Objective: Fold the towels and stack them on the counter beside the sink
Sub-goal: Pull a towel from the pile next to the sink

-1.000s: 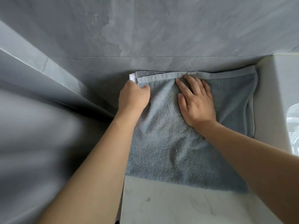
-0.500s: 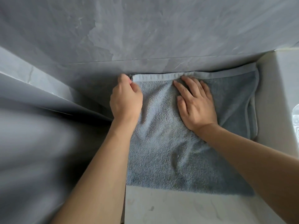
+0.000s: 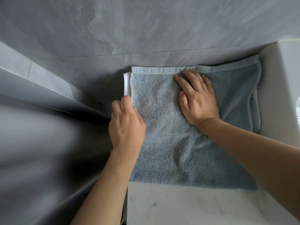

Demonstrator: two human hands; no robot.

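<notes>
Head view: folded blue-grey towel lies flat on the white bench, far edge against the grey wall, covering a white towel that shows at its left. Right hand presses it, fingers straight; left hand at the left edge, fingers curled, grip indeterminate.

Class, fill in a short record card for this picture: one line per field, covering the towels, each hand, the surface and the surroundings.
Top towel: grey-blue towel, folded, lying flat, hemmed edge against the wall
Underneath: white towel, only an edge showing at the far left corner
Left hand: at the towel's left edge, fingers curled; whether they pinch the edge cannot be told
Right hand: flat, fingers straight, pressing the grey-blue towel near its far edge
Surface: pale counter
Behind: grey tiled wall
Right side: white raised block
</notes>
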